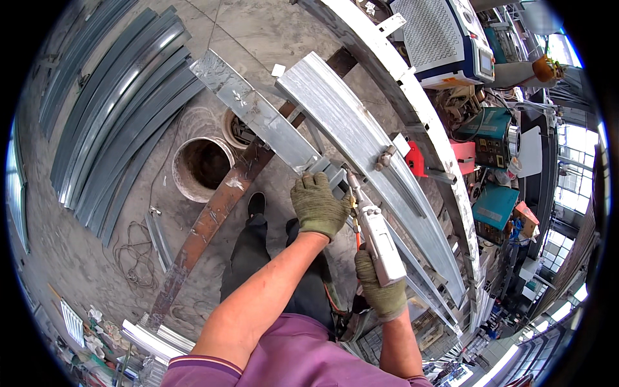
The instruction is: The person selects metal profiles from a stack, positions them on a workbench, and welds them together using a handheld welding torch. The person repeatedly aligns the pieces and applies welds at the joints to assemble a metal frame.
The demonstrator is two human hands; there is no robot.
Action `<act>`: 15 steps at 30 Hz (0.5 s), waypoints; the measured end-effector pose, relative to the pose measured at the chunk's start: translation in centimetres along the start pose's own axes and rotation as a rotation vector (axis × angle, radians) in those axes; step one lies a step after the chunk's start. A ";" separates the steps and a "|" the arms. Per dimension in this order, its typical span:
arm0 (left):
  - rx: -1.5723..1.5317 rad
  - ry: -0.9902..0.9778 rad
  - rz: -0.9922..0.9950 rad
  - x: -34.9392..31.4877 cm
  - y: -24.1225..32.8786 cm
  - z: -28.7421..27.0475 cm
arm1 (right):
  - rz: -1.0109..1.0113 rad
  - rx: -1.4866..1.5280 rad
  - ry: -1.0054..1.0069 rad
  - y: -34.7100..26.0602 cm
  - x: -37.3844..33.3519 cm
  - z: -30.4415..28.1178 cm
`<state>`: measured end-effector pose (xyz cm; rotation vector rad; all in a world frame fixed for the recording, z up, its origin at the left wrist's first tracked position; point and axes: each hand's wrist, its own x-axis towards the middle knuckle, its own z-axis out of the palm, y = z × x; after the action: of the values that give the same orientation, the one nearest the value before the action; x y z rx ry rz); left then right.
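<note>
My left hand (319,205), in a green knit glove, is closed over the near end of a flat grey steel profile (277,126). Short metal pieces (334,174) stick out beside its fingertips. Gloved alike, my right hand (380,284) grips a white welding gun (379,240) with a narrow metal nozzle. The nozzle points up and away, close to the short pieces and the left hand. Just right of the nozzle lies a long ribbed galvanized profile (361,119) with a small clump of metal (385,158) on it.
A rusty steel beam (213,216) crosses below the profiles. Two buckets, the larger one (203,169) nearer, stand left of it. Long grey profiles (122,122) are stacked at far left; a cable (137,255) lies coiled nearby. Rightward run a white-edged beam (445,148) and machines (445,42).
</note>
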<state>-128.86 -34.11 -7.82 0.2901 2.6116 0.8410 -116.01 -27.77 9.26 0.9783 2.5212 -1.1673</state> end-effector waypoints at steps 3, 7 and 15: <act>0.004 0.003 0.008 0.0 0.0 -0.1 | 0.060 0.004 -0.013 0.0 -0.3 0.3; 0.001 0.017 0.019 -0.1 -0.1 -0.1 | -0.096 -0.025 0.035 1.1 -0.1 1.0; 0.002 -0.007 0.024 0.0 -0.3 0.0 | -0.028 -0.032 0.018 0.6 -0.1 1.0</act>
<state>-128.86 -34.33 -7.99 0.3245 2.6070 0.8440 -115.65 -28.26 8.20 0.9532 2.5678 -1.1267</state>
